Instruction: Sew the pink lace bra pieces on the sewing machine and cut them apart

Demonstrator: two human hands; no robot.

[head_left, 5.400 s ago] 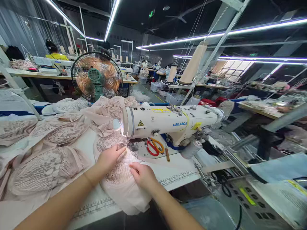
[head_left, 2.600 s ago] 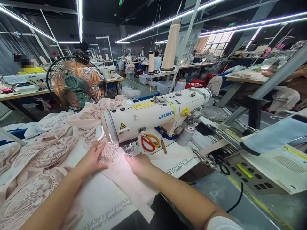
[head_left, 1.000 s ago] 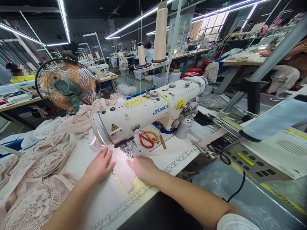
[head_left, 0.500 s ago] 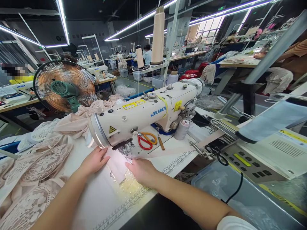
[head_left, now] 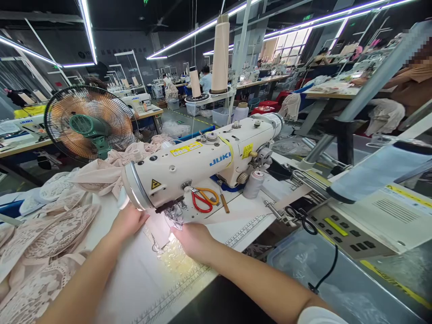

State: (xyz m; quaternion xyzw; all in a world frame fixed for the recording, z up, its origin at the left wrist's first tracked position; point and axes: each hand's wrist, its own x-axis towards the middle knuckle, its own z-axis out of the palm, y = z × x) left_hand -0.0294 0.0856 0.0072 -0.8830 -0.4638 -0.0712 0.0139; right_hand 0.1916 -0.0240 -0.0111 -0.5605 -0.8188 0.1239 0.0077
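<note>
The left hand (head_left: 126, 222) is resting low at the needle end of the sewing machine (head_left: 202, 162), its forearm slanting in from the near left; the machine's head is hiding its fingertips, so whether they are gripping anything I cannot tell. The right hand (head_left: 194, 240) is lying just in front of the needle area, fingers curled under and thumb pointing toward the presser foot, touching the edge of the pale fabric (head_left: 159, 229); whether it is pinching that edge I cannot tell. The fabric is lying flat between the hands, running under the machine's head. Lace garments (head_left: 43, 238) are heaping up left of the machine, and a fan (head_left: 89, 126) is standing behind them. Red-and-orange-handled scissors (head_left: 211, 204), a wooden-handled tool (head_left: 224, 204) and a grey thread spool (head_left: 253, 185) are sitting beside the machine's near side. A yellow patch (head_left: 178, 258) is showing on the tabletop (head_left: 118, 274) before the machine, the right hand partly covering it. Right of the machine, a slanting metal post (head_left: 388, 72) is blocking part of a co-worker (head_left: 410, 99).
</note>
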